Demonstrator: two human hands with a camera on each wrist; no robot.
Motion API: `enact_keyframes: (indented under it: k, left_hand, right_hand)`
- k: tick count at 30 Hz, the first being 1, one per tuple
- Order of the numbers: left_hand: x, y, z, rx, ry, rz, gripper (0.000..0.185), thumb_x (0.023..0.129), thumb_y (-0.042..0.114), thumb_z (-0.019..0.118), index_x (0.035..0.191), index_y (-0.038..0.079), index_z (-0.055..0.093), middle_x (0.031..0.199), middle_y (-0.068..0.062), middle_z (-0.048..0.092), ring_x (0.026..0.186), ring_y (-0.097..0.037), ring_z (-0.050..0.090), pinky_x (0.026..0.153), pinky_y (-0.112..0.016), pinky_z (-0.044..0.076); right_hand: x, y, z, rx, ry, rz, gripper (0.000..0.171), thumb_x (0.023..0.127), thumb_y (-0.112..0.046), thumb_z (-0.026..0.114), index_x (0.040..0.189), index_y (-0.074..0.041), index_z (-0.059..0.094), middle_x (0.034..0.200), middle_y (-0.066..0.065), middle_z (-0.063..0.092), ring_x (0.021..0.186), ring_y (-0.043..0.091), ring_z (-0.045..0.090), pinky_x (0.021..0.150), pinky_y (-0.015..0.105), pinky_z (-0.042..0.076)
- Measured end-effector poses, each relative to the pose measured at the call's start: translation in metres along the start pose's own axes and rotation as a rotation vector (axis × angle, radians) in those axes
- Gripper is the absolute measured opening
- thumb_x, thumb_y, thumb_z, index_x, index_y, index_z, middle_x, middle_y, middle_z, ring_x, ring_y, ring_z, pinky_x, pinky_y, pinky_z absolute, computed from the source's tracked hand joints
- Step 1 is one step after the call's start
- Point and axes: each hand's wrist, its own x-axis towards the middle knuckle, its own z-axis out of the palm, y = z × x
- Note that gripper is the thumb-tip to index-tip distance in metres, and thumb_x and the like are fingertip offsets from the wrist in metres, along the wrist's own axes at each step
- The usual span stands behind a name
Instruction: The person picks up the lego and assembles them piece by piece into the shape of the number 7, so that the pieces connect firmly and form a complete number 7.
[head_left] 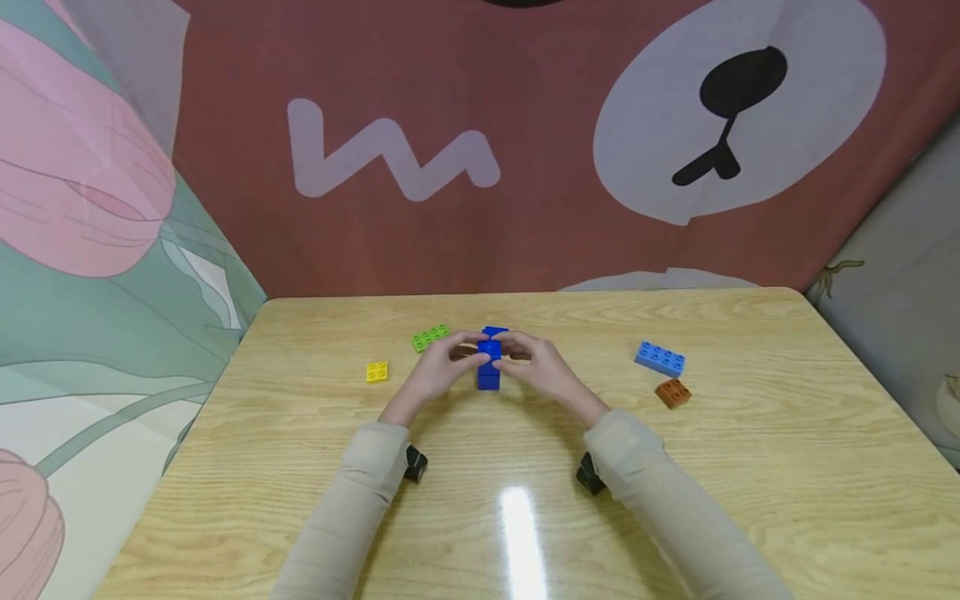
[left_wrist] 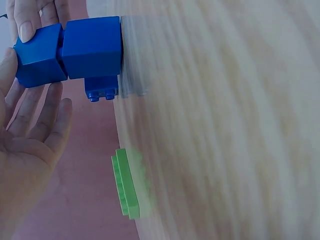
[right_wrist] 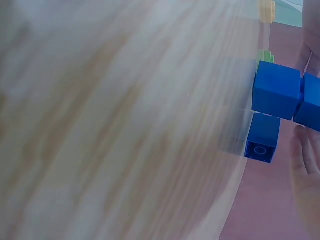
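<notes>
Blue stack (head_left: 488, 367): rigid, light plastic. I pinch its top brick between my left hand (head_left: 438, 372) and right hand (head_left: 536, 367); flat sides grip best.

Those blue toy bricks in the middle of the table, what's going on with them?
A person's left hand and right hand hold a small stack of blue plastic building bricks standing on the wooden table. Another blue brick lies just behind it. Loose bricks lie around: a green flat one, a yellow one, a light blue one and a brown one.
</notes>
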Motion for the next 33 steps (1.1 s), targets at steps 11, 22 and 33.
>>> enact_keyframes:
  k: [11, 22, 33]
  left_hand:
    - [-0.0010, 0.0009, -0.0002, -0.026, -0.027, 0.041, 0.034, 0.091, 0.018, 0.065, 0.123, 0.008, 0.061, 0.128, -0.012, 0.061, 0.117, -0.029, 0.060, 0.100, -0.038, 0.051]
    - [-0.0002, -0.0005, -0.0015, -0.053, -0.054, 0.001, 0.035, 0.090, 0.020, 0.067, 0.123, 0.010, 0.061, 0.130, -0.009, 0.060, 0.119, -0.029, 0.060, 0.096, -0.039, 0.053]
    - [0.0003, -0.0015, -0.0039, -0.047, -0.074, -0.068, 0.035, 0.090, 0.027, 0.066, 0.123, 0.016, 0.060, 0.130, -0.005, 0.059, 0.119, -0.026, 0.059, 0.096, -0.040, 0.053]
  right_hand:
    - [-0.0022, -0.0013, -0.0024, 0.002, -0.027, -0.016, 0.041, 0.091, -0.012, 0.065, 0.128, -0.001, 0.055, 0.127, 0.019, 0.061, 0.114, 0.033, 0.062, 0.100, 0.043, 0.050]
    - [-0.0004, 0.0016, -0.0020, 0.000, -0.036, 0.000, 0.041, 0.090, -0.014, 0.066, 0.128, -0.001, 0.055, 0.125, 0.018, 0.062, 0.114, 0.032, 0.061, 0.100, 0.042, 0.050]
    - [0.0034, 0.0036, 0.0008, 0.057, -0.030, 0.086, 0.043, 0.089, -0.016, 0.068, 0.128, -0.002, 0.056, 0.124, 0.018, 0.063, 0.115, 0.031, 0.061, 0.101, 0.042, 0.050]
